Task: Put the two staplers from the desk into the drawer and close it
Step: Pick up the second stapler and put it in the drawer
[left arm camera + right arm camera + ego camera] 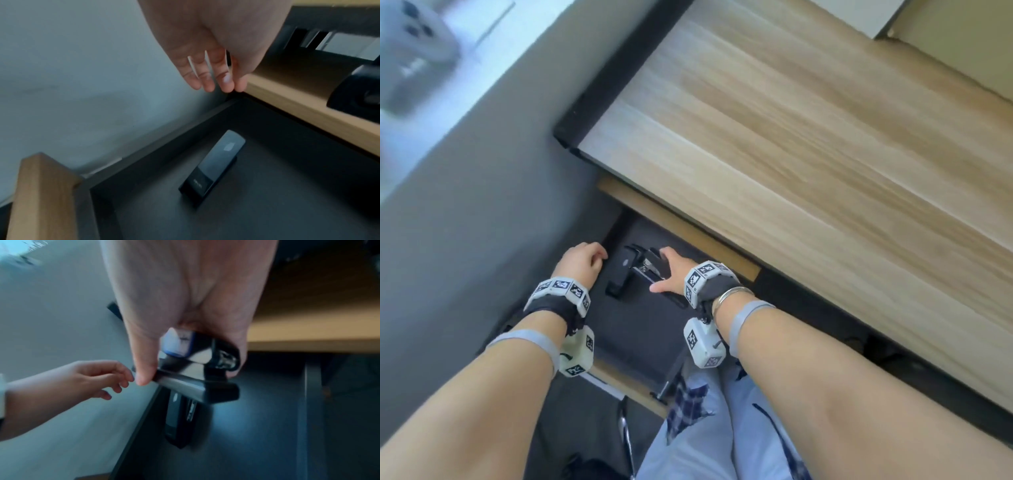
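Drawer (640, 329) open and dark inside, black stapler (213, 167) lying flat in it, right hand (674, 270) gripping shiny black second stapler (197, 369), left hand (582, 260) loose, holding nothing.

Black staplers (619, 270), dark grey drawer (640, 329), pale wood-grain desk (808, 144)

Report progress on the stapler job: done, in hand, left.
Done: the first stapler lies flat on the dark floor of the open drawer. In hand: the right hand grips the second stapler just above the drawer, beside the first. The left hand hangs empty near the drawer's left wall. Left: set the second stapler down, let go, and push the drawer shut.
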